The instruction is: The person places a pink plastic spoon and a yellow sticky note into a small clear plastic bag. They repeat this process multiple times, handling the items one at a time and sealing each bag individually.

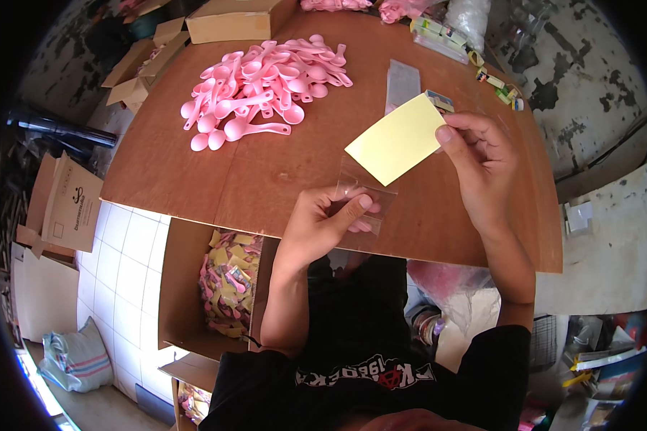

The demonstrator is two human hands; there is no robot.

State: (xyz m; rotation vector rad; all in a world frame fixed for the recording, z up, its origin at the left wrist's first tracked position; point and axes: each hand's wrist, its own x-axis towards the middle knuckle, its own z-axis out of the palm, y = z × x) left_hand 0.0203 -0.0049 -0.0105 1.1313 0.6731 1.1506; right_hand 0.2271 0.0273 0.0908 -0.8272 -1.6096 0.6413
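Observation:
My right hand (484, 159) pinches a pale yellow card (394, 142) by its right corner, between thumb and fingers. The card is tilted above the brown table. Below it, a small clear plastic bag (386, 204) is gripped between the thumb and curled fingers of my left hand (322, 221), near the table's front edge. Card and bag look close together; whether they touch I cannot tell. A heap of pink plastic spoons (266, 80) lies at the far left of the table. Behind the card are a stack of clear bags (402, 85) and a small box (439, 100), both partly covered.
Beneath the table's left front edge stands a carton (183, 287) holding packed pink spoons with yellow cards. Another cardboard box (237, 20) sits at the table's back. Tape rolls and small packets (492, 79) lie along the far right edge. A woven sack (79, 358) rests at lower left.

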